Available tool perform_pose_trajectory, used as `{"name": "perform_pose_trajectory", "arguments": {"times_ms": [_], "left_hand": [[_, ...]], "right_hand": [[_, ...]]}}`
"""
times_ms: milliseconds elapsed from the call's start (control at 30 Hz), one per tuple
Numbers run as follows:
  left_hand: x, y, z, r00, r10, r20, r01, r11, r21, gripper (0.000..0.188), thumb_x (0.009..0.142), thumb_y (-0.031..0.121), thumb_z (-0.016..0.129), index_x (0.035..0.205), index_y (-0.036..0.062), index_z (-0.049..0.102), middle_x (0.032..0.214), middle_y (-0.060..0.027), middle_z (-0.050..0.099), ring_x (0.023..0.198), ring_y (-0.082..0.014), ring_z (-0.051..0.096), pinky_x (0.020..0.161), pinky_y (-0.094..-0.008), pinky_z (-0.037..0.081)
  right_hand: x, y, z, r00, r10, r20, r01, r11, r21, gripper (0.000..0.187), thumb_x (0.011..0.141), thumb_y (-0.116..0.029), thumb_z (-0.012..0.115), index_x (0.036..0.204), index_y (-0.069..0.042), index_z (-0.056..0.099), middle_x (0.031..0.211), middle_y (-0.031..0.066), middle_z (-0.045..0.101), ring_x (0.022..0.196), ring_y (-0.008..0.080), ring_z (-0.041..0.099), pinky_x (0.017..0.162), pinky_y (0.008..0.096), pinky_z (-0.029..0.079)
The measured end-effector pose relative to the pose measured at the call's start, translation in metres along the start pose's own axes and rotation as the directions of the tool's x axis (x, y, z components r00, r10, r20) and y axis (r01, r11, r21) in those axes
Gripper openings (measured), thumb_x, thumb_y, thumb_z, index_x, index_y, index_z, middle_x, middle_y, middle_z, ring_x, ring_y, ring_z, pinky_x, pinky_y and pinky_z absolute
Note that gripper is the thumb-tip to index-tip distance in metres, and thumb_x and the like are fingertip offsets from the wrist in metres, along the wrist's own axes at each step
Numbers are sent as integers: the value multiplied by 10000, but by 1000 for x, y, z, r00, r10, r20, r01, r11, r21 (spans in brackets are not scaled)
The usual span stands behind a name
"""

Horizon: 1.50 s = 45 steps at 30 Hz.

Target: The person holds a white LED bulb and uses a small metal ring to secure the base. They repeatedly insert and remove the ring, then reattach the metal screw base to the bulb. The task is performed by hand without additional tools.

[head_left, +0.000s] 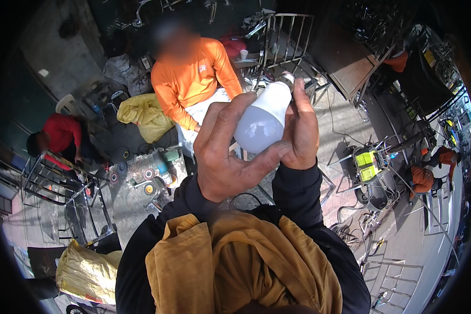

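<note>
Grip, left (221, 149): my fingers and thumb curled round a white, frosted-domed light bulb (264, 119) | right grip (302, 128): cupped along its right side, how far closed I cannot tell | bulb in front of me, silver screw base (287, 78) up-right | beyond: person in orange shirt (196, 78), crumpled yellow sack (145, 118)
</note>
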<state>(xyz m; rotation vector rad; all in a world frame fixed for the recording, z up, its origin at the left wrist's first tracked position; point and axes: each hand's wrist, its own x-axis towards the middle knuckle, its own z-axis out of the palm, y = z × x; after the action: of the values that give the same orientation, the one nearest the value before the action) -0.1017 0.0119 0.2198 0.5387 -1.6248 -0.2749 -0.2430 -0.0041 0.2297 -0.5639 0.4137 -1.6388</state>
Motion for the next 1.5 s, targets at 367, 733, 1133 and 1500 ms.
{"name": "perform_pose_trajectory", "arguments": {"times_ms": [367, 733, 1133, 1500], "left_hand": [[2, 4, -1, 1000, 10, -11, -10, 1000, 9, 681, 719, 356, 850, 1204, -47, 592, 956, -162, 595, 814, -250, 647, 686, -333, 532], [2, 4, -4, 1000, 24, -6, -24, 999, 48, 695, 723, 389, 850, 1200, -47, 594, 946, -159, 594, 806, -247, 644, 678, -332, 530], [2, 4, -8, 1000, 16, 1, -16, 998, 60, 704, 724, 401, 850, 1205, -44, 593, 954, -159, 595, 821, -251, 645, 692, -336, 531], [2, 3, -8, 999, 32, -4, -32, 998, 61, 679, 706, 342, 853, 1200, -44, 593, 965, -168, 597, 814, -258, 643, 686, -339, 532]], "right_hand": [[-6, -4, 8, 1000, 10, 22, -10, 999, -35, 352, 1046, -317, 456, 1152, 6, 549, 1078, 149, 644, 1002, 238, 653, 913, 394, 529], [-7, -2, 9, 1000, -3, 18, 4, 998, -63, 372, 1048, -331, 450, 1148, 13, 549, 1069, 154, 653, 980, 234, 664, 897, 387, 539], [-5, 1, 10, 999, -3, 34, 5, 998, -62, 377, 1044, -342, 460, 1148, 8, 554, 1070, 156, 654, 982, 235, 664, 893, 390, 538], [-5, 1, 10, 1000, -8, 3, 8, 996, -88, 351, 1045, -325, 463, 1119, 4, 561, 1045, 146, 653, 972, 232, 660, 900, 391, 533]]}}
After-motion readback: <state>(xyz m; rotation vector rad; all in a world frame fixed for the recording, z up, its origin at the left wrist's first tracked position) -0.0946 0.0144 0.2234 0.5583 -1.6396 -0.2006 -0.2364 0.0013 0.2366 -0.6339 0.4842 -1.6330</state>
